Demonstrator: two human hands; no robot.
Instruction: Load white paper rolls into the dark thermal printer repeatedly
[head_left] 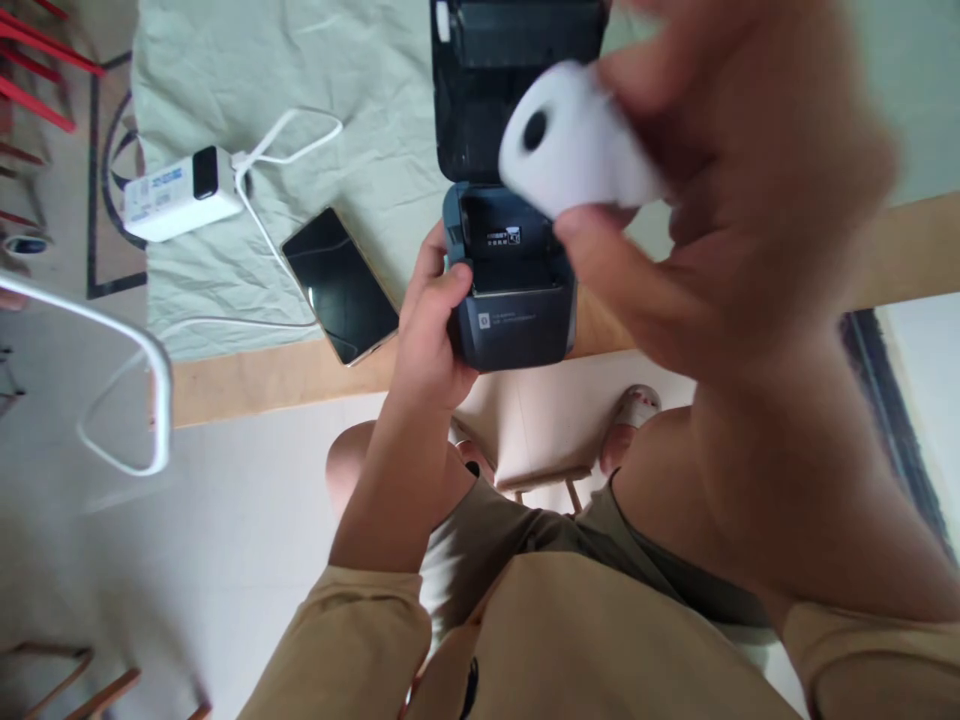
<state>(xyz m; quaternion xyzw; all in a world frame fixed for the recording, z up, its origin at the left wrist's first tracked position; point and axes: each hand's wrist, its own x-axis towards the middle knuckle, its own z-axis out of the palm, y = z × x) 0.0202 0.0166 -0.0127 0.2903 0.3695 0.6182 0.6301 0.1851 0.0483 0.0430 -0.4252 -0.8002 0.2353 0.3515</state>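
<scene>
My right hand (pixel 720 190) is raised close to the camera, blurred, with its fingers closed around a white paper roll (pixel 574 140); the roll's dark core hole faces me. The roll sits above and just to the right of the open bay of a small dark printer (pixel 514 320), apart from it, with the printer's lid (pixel 517 70) flipped up and back behind the bay. My left hand (pixel 431 320) grips the printer's left front corner, thumb on the top edge and fingers wrapped round the side.

The printer stands right at the near edge of the table (pixel 255 375), its front about level with the wooden rim. A pale green cloth (pixel 360 130) covers the table behind and to the left. Just beside my left hand lies a dark phone (pixel 341 285), angled, its corner poking past the cloth toward the table edge. Farther left is a white power adapter (pixel 180 192) with a white cable (pixel 289 135) looping off it. To the right of the printer I see bare cloth and wood. Below the edge are my knees and the pale floor (pixel 247 500).
</scene>
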